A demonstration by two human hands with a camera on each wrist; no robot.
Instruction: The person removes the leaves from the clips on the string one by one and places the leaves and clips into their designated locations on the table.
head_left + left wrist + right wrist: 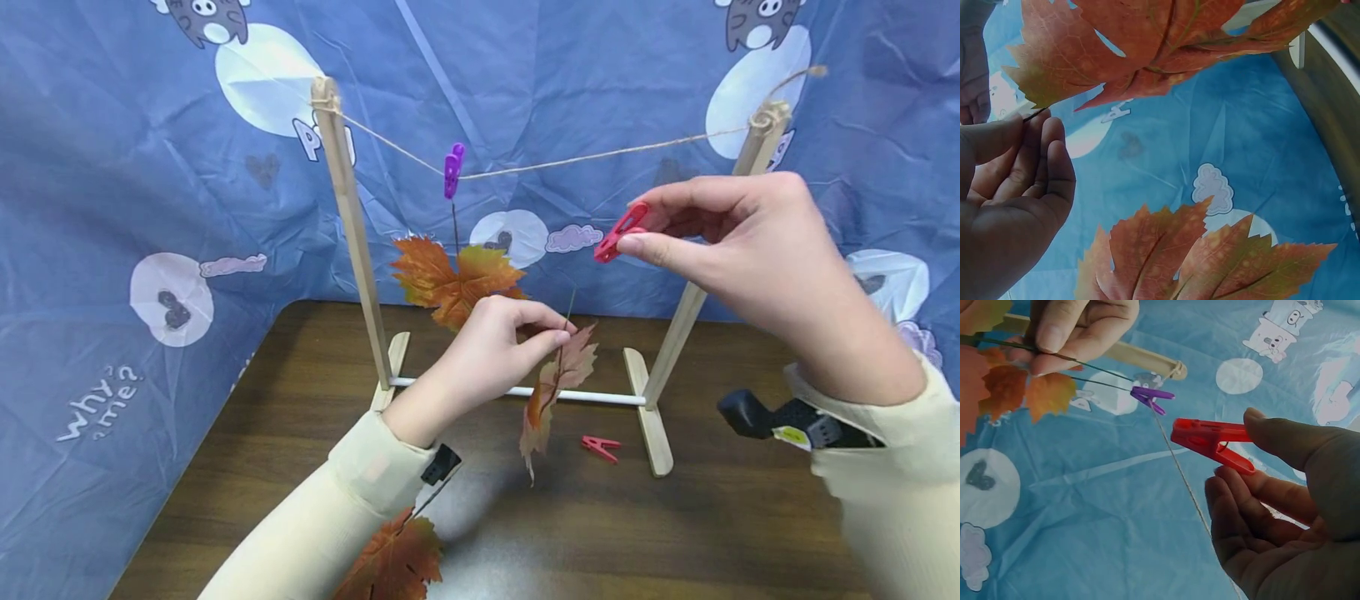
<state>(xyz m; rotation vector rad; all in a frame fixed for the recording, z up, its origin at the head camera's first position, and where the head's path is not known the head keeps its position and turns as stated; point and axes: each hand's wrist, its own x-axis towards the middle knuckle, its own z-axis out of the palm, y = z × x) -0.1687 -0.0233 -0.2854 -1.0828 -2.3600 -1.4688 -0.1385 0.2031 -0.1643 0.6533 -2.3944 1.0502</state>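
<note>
My left hand [498, 337] pinches the stem of a maple leaf [557, 387], which hangs below the fingers in front of the stand. The left wrist view shows the leaf's orange-red face [1141, 50] beside the thumb and fingers. Higher up on the right, my right hand [738, 242] holds a red clothespin [621, 233] between thumb and fingers, in front of the string. In the right wrist view the red clothespin [1213, 440] has its handles between thumb and fingertips. A purple clothespin [453, 171] on the string [570, 160] grips another orange leaf [453, 283] by its stem.
Wooden posts [348, 225] hold the string, and a white bar [600, 397] joins their feet. A second red clothespin [601, 448] lies on the brown table [720, 533]. Another maple leaf [397, 558] lies near the left sleeve. Blue printed cloth [540, 75] hangs behind.
</note>
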